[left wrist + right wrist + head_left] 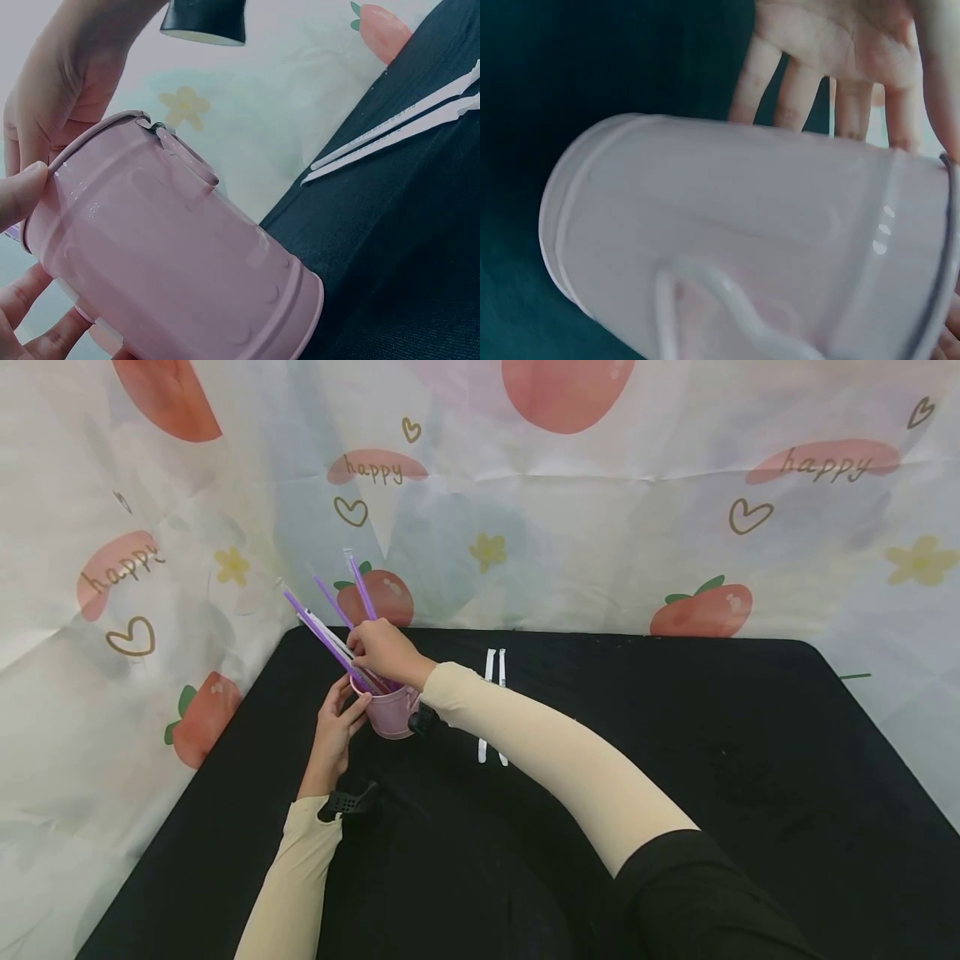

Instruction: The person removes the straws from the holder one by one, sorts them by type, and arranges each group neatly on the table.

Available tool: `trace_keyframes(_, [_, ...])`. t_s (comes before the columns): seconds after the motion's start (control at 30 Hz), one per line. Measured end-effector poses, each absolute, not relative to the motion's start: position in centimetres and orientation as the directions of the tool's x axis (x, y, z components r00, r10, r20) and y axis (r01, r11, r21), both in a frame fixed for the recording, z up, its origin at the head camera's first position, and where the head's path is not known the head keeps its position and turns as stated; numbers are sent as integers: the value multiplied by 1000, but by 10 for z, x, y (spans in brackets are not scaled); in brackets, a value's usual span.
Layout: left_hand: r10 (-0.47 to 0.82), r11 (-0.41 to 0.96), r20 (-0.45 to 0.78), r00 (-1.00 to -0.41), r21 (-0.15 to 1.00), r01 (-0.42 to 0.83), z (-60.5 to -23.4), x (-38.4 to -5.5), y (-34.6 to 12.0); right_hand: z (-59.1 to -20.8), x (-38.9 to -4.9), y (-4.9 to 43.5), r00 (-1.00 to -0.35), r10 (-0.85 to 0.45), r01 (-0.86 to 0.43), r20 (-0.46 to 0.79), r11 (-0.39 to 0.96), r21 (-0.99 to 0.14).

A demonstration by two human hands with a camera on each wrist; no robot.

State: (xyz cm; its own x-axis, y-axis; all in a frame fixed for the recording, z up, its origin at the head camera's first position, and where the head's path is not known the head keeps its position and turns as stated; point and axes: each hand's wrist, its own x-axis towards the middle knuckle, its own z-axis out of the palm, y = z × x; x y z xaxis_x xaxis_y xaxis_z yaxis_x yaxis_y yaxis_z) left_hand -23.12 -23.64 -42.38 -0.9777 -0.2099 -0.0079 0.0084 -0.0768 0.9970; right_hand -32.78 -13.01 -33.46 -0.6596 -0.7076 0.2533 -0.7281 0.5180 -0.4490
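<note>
A small pink bucket [392, 717] stands on the black table, with several straws leaning out of its mouth. Some straws [315, 624] are purple in clear wrappers; at least one looks white. My left hand [333, 727] holds the bucket's left side, thumb near the rim and fingers spread along the wall, as the left wrist view also shows. Over the bucket's mouth, my right hand [386, 652] has its fingers curled among the straws and appears to pinch one; which one is hidden. A handle [187, 156] shows on the bucket's side in the left wrist view.
Two white wrapped straws [502, 667] lie side by side on the black table [697, 735], right of the bucket and partly under my right forearm. A printed curtain [570, 552] hangs behind the table and along its left side.
</note>
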Motion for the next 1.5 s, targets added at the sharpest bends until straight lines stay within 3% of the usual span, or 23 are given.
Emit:
trace_keyframes(0.17, [-210, -90, -16, -978, 996, 3, -424, -232, -236, -327, -333, -134, -643, -736, -744, 214, 533, -403])
trace_keyframes(0.7, [-210, -71, -2, -978, 997, 13, -424, -233, -237, -325, -337, -134, -700, -692, -690, 178, 590, -420])
trace_keyframes(1.17, [-212, -87, 2, -977, 996, 20, -423, -232, -237, -331, -336, -119, -638, -741, -720, 208, 480, -502])
trace_keyframes(1.5, [-211, -99, 9, -977, 995, 30, -424, -232, -237, -338, -338, -113, -624, -774, -702, 102, 498, -509])
